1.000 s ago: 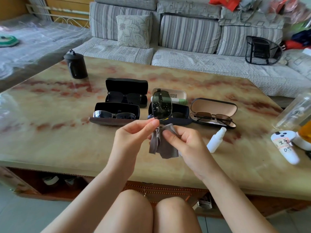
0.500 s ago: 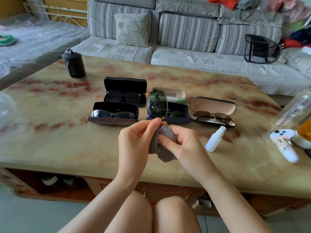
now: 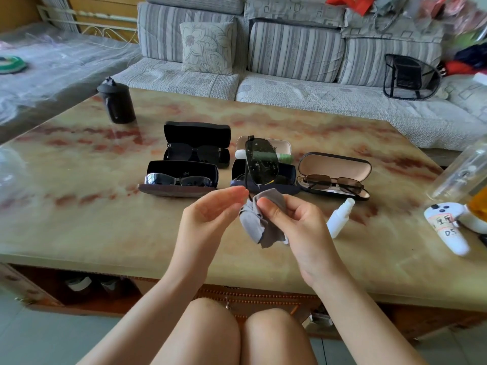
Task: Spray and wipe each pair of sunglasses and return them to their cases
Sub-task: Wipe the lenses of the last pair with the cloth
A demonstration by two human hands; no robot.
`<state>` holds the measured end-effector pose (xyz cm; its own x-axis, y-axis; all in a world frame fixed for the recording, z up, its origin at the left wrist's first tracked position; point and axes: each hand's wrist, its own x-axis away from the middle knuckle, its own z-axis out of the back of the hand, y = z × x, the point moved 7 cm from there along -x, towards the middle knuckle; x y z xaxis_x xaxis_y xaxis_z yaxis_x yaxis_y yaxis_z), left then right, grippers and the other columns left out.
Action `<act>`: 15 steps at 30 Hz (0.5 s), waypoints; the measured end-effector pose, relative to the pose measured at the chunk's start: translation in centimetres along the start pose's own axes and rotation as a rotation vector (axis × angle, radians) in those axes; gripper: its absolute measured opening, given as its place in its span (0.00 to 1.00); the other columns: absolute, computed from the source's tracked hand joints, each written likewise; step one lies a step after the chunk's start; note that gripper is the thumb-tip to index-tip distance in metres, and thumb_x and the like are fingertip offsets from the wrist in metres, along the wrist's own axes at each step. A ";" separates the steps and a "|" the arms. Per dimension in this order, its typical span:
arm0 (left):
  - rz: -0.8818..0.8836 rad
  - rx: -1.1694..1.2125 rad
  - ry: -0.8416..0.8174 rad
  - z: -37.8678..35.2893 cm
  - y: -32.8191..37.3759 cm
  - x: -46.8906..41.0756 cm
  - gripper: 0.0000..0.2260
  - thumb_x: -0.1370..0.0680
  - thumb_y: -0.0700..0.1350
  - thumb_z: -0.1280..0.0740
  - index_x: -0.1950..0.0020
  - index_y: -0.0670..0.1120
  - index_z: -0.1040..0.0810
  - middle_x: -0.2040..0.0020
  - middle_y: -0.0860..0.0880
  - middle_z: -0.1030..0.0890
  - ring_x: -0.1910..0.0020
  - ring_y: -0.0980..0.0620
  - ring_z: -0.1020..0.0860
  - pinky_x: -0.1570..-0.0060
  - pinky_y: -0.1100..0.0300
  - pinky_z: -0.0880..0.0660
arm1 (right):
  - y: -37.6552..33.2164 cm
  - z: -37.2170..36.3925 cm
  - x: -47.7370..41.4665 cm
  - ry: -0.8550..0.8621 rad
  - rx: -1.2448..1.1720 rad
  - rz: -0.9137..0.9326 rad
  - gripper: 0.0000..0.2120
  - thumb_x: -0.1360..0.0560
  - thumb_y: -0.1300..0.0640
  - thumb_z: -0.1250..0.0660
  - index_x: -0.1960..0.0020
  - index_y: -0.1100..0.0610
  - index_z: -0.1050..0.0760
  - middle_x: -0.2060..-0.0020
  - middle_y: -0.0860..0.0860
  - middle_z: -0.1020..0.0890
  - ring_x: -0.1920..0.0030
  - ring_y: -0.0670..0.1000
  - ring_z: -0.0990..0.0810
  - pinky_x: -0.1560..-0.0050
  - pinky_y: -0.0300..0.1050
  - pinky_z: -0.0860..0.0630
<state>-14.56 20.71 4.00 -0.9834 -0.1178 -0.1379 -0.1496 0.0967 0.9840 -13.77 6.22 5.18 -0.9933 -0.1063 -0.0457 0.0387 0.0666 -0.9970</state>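
My left hand [image 3: 210, 214] pinches the frame of a pair of dark sunglasses [image 3: 261, 162], held on end above the table with spray droplets on the upper lens. My right hand [image 3: 295, 222] grips a grey cloth [image 3: 259, 227] folded around the lower lens. Behind them lies an open navy case [image 3: 287, 175]. A white spray bottle [image 3: 340, 217] lies on the table right of my right hand. Three other open cases hold sunglasses: a black one [image 3: 197, 143], a front-left one [image 3: 179, 177] and a tan-lined one [image 3: 334, 175].
A white case [image 3: 279, 146] with a tube sits behind the navy case. A black canister [image 3: 117, 101] stands at the table's far left. A white controller [image 3: 445, 227] and a clear bottle [image 3: 463, 172] are at the right edge. A sofa [image 3: 290, 88] runs behind the marble table [image 3: 79, 206].
The cloth in my right hand has come up from hanging below onto the lower lens. My left hand's fingers have straightened a little while still pinching the frame.
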 end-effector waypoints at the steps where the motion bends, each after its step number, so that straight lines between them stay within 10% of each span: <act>1: -0.003 0.006 -0.007 0.0 0.2 0.0 0.10 0.22 0.36 0.33 0.45 0.45 0.17 0.50 0.51 0.14 0.48 0.57 0.18 0.50 0.67 0.24 | 0.0 0.0 0.0 0.014 0.009 -0.005 0.13 0.37 0.47 0.30 0.57 0.54 0.18 0.66 0.48 0.17 0.63 0.45 0.20 0.64 0.36 0.25; 15: 0.080 0.058 -0.147 -2.3 0.1 1.5 0.11 0.20 0.44 0.37 0.50 0.44 0.15 0.55 0.45 0.14 0.53 0.51 0.18 0.49 0.58 0.24 | -0.2 0.3 0.0 0.148 0.110 -0.028 0.19 0.35 0.42 0.29 0.63 0.59 0.17 0.72 0.54 0.19 0.69 0.45 0.23 0.69 0.35 0.29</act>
<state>-15.77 18.23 4.15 -0.9962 0.0383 -0.0786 -0.0716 0.1575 0.9849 -13.75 5.94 5.39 -0.9990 0.0408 -0.0163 0.0145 -0.0439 -0.9989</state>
